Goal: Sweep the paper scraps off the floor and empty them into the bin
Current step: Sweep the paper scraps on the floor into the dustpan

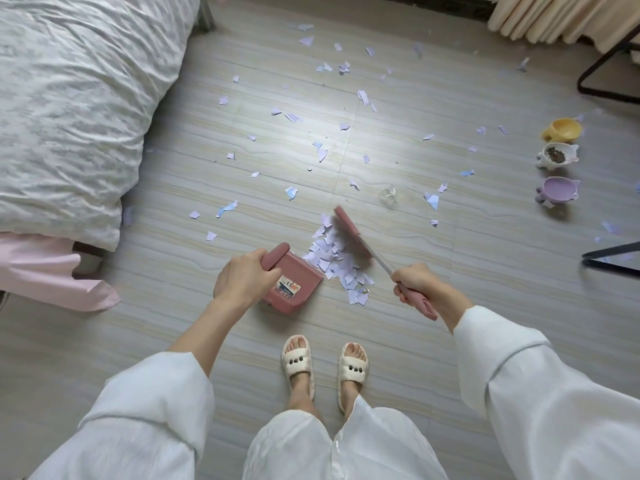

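My left hand [242, 277] grips the handle of a pink dustpan [294, 280] that rests on the floor in front of my feet. My right hand [414, 280] grips the pink handle of a small broom [351, 233], whose head touches the floor behind a heap of pale paper scraps [332, 259]. The heap lies between the broom head and the dustpan's mouth. Several more loose scraps [322, 154] are scattered over the tiled floor farther out. No bin is in view.
A bed with a crumpled quilt [69, 98] fills the left side. Three small pet bowls [557, 157] stand on the floor at the right. Black furniture legs [606, 84] and a curtain [554, 19] are at the far right. My slippered feet [325, 368] stand below the dustpan.
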### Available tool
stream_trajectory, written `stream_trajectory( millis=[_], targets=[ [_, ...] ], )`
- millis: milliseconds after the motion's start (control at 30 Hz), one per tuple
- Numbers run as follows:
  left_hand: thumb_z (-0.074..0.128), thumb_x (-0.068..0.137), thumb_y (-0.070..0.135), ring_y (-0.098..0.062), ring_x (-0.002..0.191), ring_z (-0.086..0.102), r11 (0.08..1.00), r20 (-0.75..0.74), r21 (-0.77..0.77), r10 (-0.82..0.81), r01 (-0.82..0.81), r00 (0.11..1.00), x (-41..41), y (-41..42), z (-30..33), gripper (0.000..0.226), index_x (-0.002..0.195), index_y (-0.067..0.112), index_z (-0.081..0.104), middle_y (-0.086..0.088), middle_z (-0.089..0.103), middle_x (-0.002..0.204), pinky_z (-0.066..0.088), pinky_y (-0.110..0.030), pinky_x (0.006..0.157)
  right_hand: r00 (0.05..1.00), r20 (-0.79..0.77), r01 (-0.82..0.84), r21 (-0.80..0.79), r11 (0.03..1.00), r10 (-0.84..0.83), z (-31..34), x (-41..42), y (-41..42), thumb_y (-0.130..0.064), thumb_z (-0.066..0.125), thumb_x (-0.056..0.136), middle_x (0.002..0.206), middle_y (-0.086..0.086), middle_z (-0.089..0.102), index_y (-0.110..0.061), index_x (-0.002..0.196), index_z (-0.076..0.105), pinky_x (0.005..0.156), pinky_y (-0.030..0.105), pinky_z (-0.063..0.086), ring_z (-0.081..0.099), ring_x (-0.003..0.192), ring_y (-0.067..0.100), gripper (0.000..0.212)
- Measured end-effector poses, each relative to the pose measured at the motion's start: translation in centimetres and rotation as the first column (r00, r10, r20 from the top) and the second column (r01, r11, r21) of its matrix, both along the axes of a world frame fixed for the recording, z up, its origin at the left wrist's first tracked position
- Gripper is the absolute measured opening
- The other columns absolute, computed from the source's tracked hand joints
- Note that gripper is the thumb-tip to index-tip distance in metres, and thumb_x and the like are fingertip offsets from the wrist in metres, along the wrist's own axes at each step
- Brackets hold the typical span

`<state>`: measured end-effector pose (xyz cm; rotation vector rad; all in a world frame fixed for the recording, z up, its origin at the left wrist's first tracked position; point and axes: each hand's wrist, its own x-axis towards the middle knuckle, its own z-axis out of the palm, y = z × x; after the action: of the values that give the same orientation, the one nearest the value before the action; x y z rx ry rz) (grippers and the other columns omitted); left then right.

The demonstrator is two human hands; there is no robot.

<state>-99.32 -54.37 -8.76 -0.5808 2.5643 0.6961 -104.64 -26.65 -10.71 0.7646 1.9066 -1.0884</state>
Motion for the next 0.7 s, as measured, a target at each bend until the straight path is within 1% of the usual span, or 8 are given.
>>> stream_trajectory(
  millis=[100,200,300,367,467,567,700],
  targets=[
    [0.055,0.075,0.029,-0.027,0.067,0.052,1.000,0.027,-0.019,-0.010,0.011,1.000,-0.1,-1.9,0.7,0.022,0.059,0.021,0.042,0.001,0.052,0.062,0.035,-0.029,0.055,0.999,-0.036,-0.008,0.025,1.000,0.009,-0.4,-1.1,-1.6,0.008,0.035,0.091,0.061,0.011,0.040,-0.004,0.068,0.040,0.028,0.007,0.028,0.035,0.017,0.008,0.026],
    [0.055,0.075,0.029,-0.023,0.064,0.054,0.999,0.054,-0.024,-0.024,0.025,0.998,-0.1,-3.3,0.7,0.018,0.060,0.022,0.046,0.003,0.053,0.061,0.036,-0.028,0.053,0.998,-0.051,-0.032,0.056,0.998,0.035,-0.8,-2.4,-2.6,0.007,0.035,0.091,0.062,0.011,0.041,-0.003,0.071,0.041,0.028,0.011,0.031,0.037,0.018,0.008,0.023],
    [0.054,0.075,0.029,-0.025,0.071,0.059,0.997,0.071,-0.045,-0.054,0.057,0.996,-0.1,-4.2,0.1,0.012,0.065,0.021,0.051,0.001,0.058,0.067,0.038,-0.028,0.056,0.996,-0.040,-0.073,0.061,0.995,0.075,-1.1,-3.3,-3.4,0.006,0.037,0.091,0.062,0.010,0.041,-0.004,0.068,0.040,0.029,0.010,0.032,0.037,0.018,0.008,0.025],
    [0.054,0.075,0.029,-0.026,0.073,0.059,0.997,0.065,-0.054,-0.057,0.061,0.996,-0.4,-4.8,-0.3,0.011,0.069,0.021,0.054,0.000,0.059,0.068,0.039,-0.028,0.058,0.991,-0.024,-0.130,0.065,0.989,0.132,-1.3,-3.5,-4.1,0.005,0.039,0.091,0.062,0.010,0.042,-0.003,0.068,0.040,0.029,0.010,0.032,0.038,0.020,0.008,0.024],
    [0.054,0.075,0.031,-0.025,0.071,0.058,0.997,0.047,-0.058,-0.052,0.055,0.998,-1.0,-5.7,-1.1,0.012,0.068,0.021,0.055,0.001,0.059,0.066,0.038,-0.028,0.057,0.972,0.031,-0.235,0.077,0.969,0.233,-2.1,-3.2,-4.9,0.003,0.041,0.090,0.063,0.011,0.045,-0.003,0.071,0.042,0.031,0.014,0.037,0.044,0.030,0.013,0.020],
    [0.055,0.074,0.031,-0.026,0.072,0.058,0.994,0.049,-0.054,-0.093,0.095,0.994,-1.2,-6.5,-1.8,0.013,0.071,0.018,0.057,-0.001,0.060,0.068,0.038,-0.028,0.056,0.944,0.073,-0.327,0.085,0.941,0.322,-2.7,-2.7,-5.5,0.003,0.041,0.089,0.061,0.012,0.049,-0.002,0.071,0.044,0.034,0.018,0.039,0.045,0.026,0.013,0.020],
    [0.056,0.076,0.031,-0.028,0.073,0.057,0.989,0.059,-0.061,-0.134,0.138,0.989,-1.3,-7.3,-1.7,0.014,0.075,0.018,0.059,-0.003,0.059,0.069,0.037,-0.029,0.057,0.891,0.101,-0.447,0.038,0.894,0.442,-2.1,-1.9,-6.1,0.000,0.044,0.087,0.057,0.013,0.053,-0.001,0.072,0.050,0.036,0.016,0.038,0.047,0.027,0.014,0.016]
  ],
)
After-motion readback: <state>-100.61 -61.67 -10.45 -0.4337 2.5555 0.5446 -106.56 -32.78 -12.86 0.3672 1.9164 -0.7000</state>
